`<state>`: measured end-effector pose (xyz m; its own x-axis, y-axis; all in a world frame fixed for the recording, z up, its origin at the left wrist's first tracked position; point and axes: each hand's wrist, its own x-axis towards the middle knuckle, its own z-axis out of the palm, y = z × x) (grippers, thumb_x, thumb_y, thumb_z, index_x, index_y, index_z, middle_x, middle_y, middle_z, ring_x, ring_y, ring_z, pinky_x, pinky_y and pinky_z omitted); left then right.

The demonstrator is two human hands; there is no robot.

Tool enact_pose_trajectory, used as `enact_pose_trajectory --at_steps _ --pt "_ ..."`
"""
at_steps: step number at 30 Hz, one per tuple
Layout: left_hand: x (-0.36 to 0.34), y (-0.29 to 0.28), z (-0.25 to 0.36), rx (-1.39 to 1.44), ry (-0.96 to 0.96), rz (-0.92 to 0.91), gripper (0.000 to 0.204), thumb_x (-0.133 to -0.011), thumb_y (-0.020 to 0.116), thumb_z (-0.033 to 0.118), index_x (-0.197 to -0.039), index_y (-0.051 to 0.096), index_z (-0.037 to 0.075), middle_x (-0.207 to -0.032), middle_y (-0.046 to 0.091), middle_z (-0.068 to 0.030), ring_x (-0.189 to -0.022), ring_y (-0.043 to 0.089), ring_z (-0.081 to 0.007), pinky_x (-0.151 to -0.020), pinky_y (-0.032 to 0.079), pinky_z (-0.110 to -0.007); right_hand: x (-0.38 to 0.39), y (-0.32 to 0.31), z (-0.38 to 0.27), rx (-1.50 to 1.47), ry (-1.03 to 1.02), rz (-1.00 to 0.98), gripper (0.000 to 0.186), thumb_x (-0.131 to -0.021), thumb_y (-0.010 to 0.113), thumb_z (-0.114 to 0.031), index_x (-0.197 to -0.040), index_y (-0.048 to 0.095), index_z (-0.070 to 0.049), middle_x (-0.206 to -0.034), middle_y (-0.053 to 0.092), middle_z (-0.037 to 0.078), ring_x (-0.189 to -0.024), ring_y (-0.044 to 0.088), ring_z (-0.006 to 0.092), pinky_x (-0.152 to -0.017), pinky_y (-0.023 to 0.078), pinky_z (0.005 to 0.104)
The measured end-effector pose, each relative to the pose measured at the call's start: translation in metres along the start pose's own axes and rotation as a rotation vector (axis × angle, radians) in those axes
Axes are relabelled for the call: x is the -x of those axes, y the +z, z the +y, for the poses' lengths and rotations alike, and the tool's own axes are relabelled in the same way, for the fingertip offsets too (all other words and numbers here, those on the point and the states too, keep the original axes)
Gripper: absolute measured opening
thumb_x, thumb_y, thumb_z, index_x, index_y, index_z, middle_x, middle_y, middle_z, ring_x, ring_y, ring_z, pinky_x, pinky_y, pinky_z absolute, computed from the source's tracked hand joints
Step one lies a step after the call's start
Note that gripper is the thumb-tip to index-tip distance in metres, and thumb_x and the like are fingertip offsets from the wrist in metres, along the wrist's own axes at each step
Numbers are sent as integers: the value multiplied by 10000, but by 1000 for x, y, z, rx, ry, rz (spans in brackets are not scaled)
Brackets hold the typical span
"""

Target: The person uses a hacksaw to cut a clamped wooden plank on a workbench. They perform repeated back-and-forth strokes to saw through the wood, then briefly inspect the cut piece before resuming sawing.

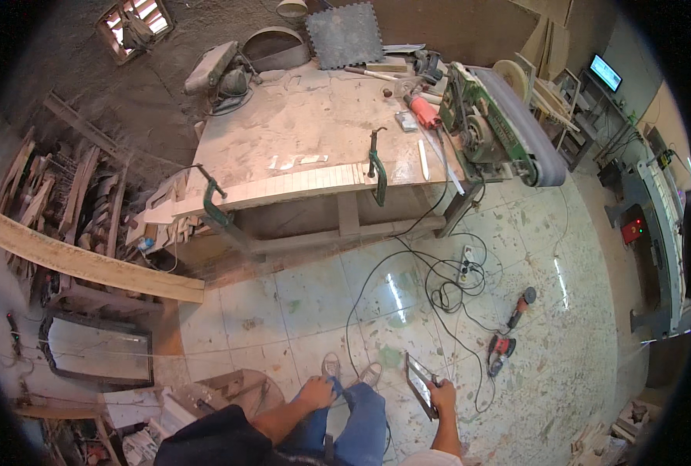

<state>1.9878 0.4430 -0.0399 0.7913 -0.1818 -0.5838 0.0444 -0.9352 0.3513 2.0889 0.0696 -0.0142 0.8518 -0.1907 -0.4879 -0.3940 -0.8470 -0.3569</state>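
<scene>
My right hand (442,394) is closed on the grip of a dark-framed, narrow angular tool (419,382) held above the floor. Its middle looks pale and shiny; its exact kind is too small to make out. Low over my left knee is my left hand (316,394), fingers curled, the inside of the hand hidden. Beyond, on the workbench (283,120), a pale wooden strip (291,183) with many crosswise lines lies along the front edge. A green clamp (215,203) grips its left part, and a second green clamp (377,175) stands at its right end.
A belt sander (508,116) stands at the bench's right end, beside a red power tool (423,112). Black cables (442,299), a power strip (466,264) and two hand power tools (502,349) lie on the tiled floor. A long plank (89,252) juts in from the left.
</scene>
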Motion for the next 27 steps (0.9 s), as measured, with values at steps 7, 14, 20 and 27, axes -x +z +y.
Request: enact_pose_trajectory --at_steps 7,14,20,27 --pt "13 -114 1 395 88 10 364 -841 574 333 -994 671 17 -1000 664 -227 -939 638 -390 -818 501 -462 48 28 26 -388 356 -423 340 -810 721 -272 -759 628 51 -604 605 127 -443 573 229 -421 460 378" --pt "30 -146 -95 560 -273 288 429 -811 574 376 -997 696 10 -987 672 -241 -949 645 -395 -842 499 -451 58 38 36 46 107 -528 468 -769 722 -401 -864 696 57 -767 700 201 -671 703 290 -630 551 387" --pt "70 -106 -216 421 -501 67 454 -793 569 378 -1000 700 -5 -1014 672 -248 -981 641 -403 -901 487 -449 32 13 -11 33 356 -491 471 -806 721 -393 -709 666 64 -608 623 116 -527 611 246 -500 473 407" --pt "61 -155 -256 516 -539 137 412 -803 556 362 -940 710 5 -997 670 -258 -969 638 -417 -881 491 -464 44 -30 -105 54 299 -348 634 -785 678 -483 -947 669 130 -949 653 342 -992 656 415 -826 511 454"
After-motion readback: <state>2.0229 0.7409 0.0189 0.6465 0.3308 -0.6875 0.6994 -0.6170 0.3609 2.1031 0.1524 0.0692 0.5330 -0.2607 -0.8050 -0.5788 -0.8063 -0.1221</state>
